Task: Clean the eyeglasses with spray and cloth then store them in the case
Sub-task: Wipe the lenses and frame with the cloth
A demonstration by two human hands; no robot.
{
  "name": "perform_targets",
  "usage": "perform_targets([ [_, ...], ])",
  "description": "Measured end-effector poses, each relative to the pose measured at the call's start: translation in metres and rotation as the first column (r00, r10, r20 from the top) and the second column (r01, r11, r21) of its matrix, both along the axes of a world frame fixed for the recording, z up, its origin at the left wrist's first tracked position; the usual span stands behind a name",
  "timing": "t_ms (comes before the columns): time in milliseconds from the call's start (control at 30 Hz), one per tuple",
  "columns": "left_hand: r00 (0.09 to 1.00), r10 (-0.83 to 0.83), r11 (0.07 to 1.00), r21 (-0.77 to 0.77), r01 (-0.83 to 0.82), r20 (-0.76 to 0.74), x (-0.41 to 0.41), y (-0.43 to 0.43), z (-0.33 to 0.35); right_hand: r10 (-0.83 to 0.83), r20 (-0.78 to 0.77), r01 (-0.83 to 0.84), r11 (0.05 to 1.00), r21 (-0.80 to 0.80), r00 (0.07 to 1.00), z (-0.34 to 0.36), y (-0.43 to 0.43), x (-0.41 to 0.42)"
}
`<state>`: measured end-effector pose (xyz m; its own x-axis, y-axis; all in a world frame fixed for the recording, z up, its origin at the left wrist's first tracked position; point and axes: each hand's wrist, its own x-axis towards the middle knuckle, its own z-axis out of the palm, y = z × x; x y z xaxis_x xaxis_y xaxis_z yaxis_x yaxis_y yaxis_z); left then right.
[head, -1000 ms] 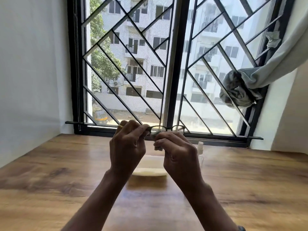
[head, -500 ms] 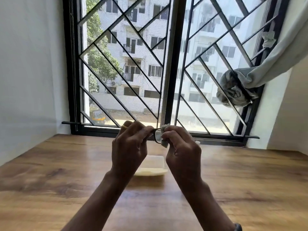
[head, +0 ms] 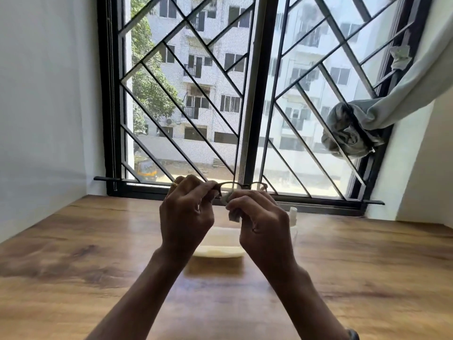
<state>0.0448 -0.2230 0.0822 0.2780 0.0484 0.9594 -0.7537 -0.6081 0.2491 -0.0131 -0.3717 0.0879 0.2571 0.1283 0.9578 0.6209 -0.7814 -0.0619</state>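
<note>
Thin dark-framed eyeglasses (head: 247,185) are held up above the wooden table (head: 73,278), in front of the window. My left hand (head: 187,212) pinches their left end. My right hand (head: 262,222) pinches a small pale cloth (head: 231,209) against the left lens. Behind my hands a cream-coloured open case (head: 218,244) lies on the table. To its right stands a small clear spray bottle (head: 293,217) with a white cap, partly hidden by my right hand.
A barred window (head: 245,94) with a black frame closes the far edge of the table. A grey curtain (head: 355,128) is knotted at the right. White walls stand on both sides. Bare wood lies left, right and near me.
The glasses have turned back to face me broadside, both rims showing again. The cloth now sits lower, by the left lens. My hands have stayed at much the same place.
</note>
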Motion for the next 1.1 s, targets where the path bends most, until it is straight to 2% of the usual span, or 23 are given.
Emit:
perform_targets([
  [167,0.999,-0.031,0.999,-0.012,0.031,0.010,0.004,0.001,0.000,-0.047,-0.039,0.050,0.996,0.078,0.998,-0.002,-0.006,0.004],
  [433,0.996,-0.080,0.994,0.074,0.076,0.048,-0.003,-0.007,0.001,-0.129,0.011,0.126,0.982,0.144,0.992,-0.001,-0.008,0.001],
  [667,0.996,-0.050,0.995,0.085,0.043,0.076,-0.006,-0.007,0.001,0.044,0.065,-0.052,0.991,0.126,0.997,0.000,0.002,-0.002],
  [800,0.999,-0.019,0.999,0.027,0.018,0.032,-0.002,-0.004,0.001,0.127,0.008,-0.127,0.987,0.096,0.992,0.001,0.001,-0.001],
  [867,1.000,-0.019,1.000,-0.009,0.019,0.004,0.001,-0.003,0.001,0.107,-0.025,-0.104,0.989,0.105,0.994,0.000,-0.002,0.001],
  [967,0.998,-0.037,0.995,-0.095,0.032,-0.045,0.006,0.000,-0.001,0.014,-0.025,-0.008,0.977,0.211,1.000,0.001,-0.007,0.002],
  [1100,0.996,-0.050,0.984,-0.177,0.036,-0.079,0.012,0.004,0.001,-0.049,0.039,0.030,0.920,0.390,0.998,0.007,-0.013,-0.002],
])
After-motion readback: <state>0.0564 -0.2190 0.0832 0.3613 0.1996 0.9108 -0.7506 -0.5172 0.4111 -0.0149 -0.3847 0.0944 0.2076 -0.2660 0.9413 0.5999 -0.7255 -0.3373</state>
